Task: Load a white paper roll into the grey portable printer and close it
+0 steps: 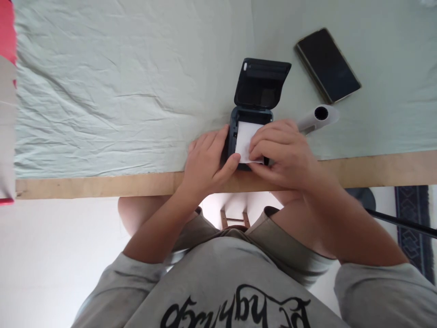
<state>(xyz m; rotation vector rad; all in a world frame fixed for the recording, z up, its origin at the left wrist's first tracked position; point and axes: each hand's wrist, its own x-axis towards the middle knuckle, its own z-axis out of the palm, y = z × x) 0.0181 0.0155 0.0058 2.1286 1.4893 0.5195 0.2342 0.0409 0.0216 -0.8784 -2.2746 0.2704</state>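
Observation:
A small dark device (233, 136), which looks like a portable photo printer, sits at the table's front edge. Its black hinged lid (261, 84) stands open toward the far side. White paper (244, 139) lies in the open compartment, its right part covered by fingers. My left hand (208, 159) grips the device's left side, with the thumb at the paper's near left corner. Over the right half of the compartment, my right hand (282, 152) has its fingers bent and closed on the paper. Those fingers hide the device's right side.
Right of the lid lies a dark phone-like slab (326, 66) in a case. A white handheld object with a round dark opening (309, 120) is just beyond my right hand. Pale green cloth (119, 91) covers the table up to its wooden edge (102, 186). A red and white object (7, 100) stands far left.

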